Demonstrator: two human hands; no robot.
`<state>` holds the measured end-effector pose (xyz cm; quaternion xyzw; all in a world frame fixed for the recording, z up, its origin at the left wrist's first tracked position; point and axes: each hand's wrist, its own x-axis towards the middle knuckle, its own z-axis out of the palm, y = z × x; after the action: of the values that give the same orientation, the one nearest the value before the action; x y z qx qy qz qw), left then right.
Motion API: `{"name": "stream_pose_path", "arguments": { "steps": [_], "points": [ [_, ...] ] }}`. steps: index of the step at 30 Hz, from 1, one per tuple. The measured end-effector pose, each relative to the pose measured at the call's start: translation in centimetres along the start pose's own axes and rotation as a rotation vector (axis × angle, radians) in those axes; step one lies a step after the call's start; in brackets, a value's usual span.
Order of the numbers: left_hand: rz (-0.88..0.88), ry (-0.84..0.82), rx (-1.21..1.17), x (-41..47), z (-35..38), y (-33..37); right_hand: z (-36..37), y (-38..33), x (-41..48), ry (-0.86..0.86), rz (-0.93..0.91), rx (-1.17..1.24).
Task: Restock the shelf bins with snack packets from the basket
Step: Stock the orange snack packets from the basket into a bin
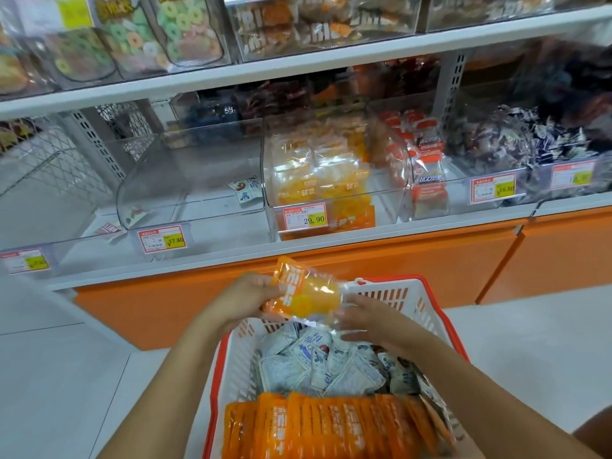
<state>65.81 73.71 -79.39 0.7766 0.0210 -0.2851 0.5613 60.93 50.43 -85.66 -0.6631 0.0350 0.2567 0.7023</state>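
Both hands are on one orange packet (303, 293), held just above the far end of the basket (442, 318). The left hand (243, 301) grips its printed end, and the right hand (367, 321) seems to pinch the clear end, though blur softens those fingers. The step in hand looks like the carry from basket to shelf: the packet is out of the basket but not yet in a bin. Its match is the middle bin (390, 167), which already holds similar orange packets behind the 29.90 tag (305, 217). The next move calls for lifting the packet forward over that bin's clear front lip and laying it on the pile. More orange packets (324, 429) stand at the basket's near end, with white packets (318, 362) behind them.
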Motion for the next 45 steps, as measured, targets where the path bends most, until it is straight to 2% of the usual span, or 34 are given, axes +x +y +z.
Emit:
{"name": "stream_pose_path", "arguments": {
  "steps": [3, 5, 9, 11, 14, 17, 19, 21, 25, 29, 33, 37, 45],
  "points": [
    [0.114, -0.030, -0.072, -1.0, 1.2, 2.0, 0.3, -3.8, -1.2, -0.003, -0.151, 0.008],
    [0.179, -0.001, -0.110, -1.3, 1.8, 3.0, -0.2, -5.9, -1.8, 0.063, -0.199, 0.049],
    [0.329, 0.040, -0.112, -1.7, 3.2, 4.7, -0.5, -9.2, -3.6, 0.220, -0.345, -0.062],
    [0.474, 0.204, 0.061, -1.4, 3.3, 5.6, -0.9, -11.1, -4.3, 0.335, -0.475, -0.101],
    [0.642, 0.495, 0.195, -0.9, 1.7, 7.1, -2.5, -13.9, -4.4, 0.667, -0.616, -0.301],
    [0.660, 0.682, 0.289, 0.0, -0.5, 8.6, -5.1, -16.0, -3.4, 0.979, -0.676, -0.491],
    [0.634, 0.755, 0.351, 1.0, -1.6, 9.3, -6.9, -17.3, -2.0, 1.081, -0.655, -0.616],
    [0.586, 0.775, 0.399, 2.5, -2.3, 9.8, -8.2, -18.8, -0.3, 1.099, -0.570, -0.802],
    [0.472, 0.661, 0.454, 5.6, -2.6, 10.7, -7.9, -22.0, 3.4, 1.075, -0.342, -1.244],
    [0.418, 0.670, 0.388, 7.5, -3.1, 10.6, -7.0, -24.1, 8.1, 1.049, -0.281, -1.448],
    [0.420, 0.645, 0.273, 8.2, -3.9, 10.3, -7.8, -25.0, 12.6, 0.990, -0.188, -1.540],
    [0.466, 0.654, 0.332, 8.2, -3.9, 10.1, -8.6, -26.2, 15.5, 0.865, -0.059, -1.602],
    [0.495, 0.654, 0.312, 8.2, -3.8, 10.1, -9.6, -28.2, 18.3, 0.681, -0.106, -1.468]
  ]
}}
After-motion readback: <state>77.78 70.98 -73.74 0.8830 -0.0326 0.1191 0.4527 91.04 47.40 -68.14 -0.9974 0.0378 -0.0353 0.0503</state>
